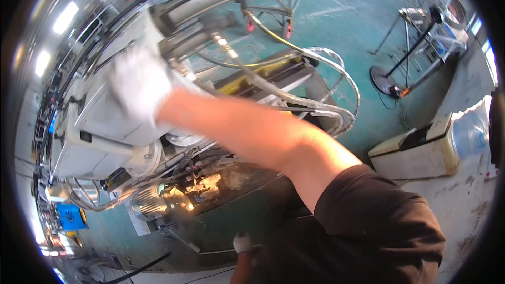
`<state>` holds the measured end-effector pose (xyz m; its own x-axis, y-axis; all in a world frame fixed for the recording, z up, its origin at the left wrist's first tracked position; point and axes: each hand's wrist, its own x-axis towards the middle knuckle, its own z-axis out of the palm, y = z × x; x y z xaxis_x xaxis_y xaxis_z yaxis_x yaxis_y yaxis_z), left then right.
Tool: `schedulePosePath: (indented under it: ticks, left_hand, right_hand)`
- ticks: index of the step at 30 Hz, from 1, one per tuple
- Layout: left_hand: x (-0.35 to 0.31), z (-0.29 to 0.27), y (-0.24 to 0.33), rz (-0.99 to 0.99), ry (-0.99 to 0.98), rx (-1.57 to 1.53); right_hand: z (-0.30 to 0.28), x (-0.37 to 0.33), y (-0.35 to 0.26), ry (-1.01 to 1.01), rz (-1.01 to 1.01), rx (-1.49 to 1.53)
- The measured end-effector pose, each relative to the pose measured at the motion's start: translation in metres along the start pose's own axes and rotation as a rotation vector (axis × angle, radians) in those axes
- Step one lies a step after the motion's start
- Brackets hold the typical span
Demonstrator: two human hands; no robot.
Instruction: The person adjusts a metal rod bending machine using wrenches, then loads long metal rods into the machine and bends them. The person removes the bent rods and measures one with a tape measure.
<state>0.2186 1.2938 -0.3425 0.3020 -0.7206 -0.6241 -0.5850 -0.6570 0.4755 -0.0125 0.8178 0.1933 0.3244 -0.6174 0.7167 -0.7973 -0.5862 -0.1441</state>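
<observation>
My right arm reaches across the picture to the upper left. Its hand, in a white glove, is smeared by motion, so its fingers cannot be made out. That hand is in front of the pale grey housing of a large machine, close to a dark handle on its top; whether it touches is unclear. Low in the picture hangs my left hand, also in a white glove, beside the dark base of the machine. It looks small and dim there, and its fingers do not show clearly.
Thick cylinders and looped hoses belong to the machine. Below them sit a ribbed motor and brass-coloured valves. A pedestal fan, a metal stand and a water dispenser with a blue bottle stand to the right.
</observation>
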Motion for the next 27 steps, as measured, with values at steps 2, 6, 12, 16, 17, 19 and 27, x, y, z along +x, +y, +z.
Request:
schedulePosePath:
  ticks: [2,6,12,16,17,19,27]
  left_hand:
    - [-0.014,-0.005,0.023,0.023,0.004,-0.074]
    - [-0.027,0.012,0.038,0.097,-0.135,-0.007]
    - [-0.029,0.073,0.134,0.588,-0.267,0.565]
    - [-0.104,0.175,0.347,0.439,-0.274,0.204]
    - [-0.118,0.201,0.381,0.362,-0.355,0.044]
    - [-0.147,0.257,0.460,0.263,-0.551,0.089]
    - [-0.200,0.409,0.655,1.193,-0.677,0.366]
  right_hand:
    - [0.000,-0.105,-0.011,0.285,-0.148,0.205]
    - [-0.022,-0.297,0.020,0.054,-0.185,0.602]
    - [-0.156,-0.516,0.160,-0.368,0.580,0.526]
    - [-0.272,-0.606,0.272,-0.485,1.041,0.252]
    - [-0.291,-0.627,0.293,-0.386,1.060,0.193]
    - [-0.335,-0.648,0.328,-0.294,1.152,0.135]
    - [-0.417,-0.668,0.448,-0.159,1.386,0.193]
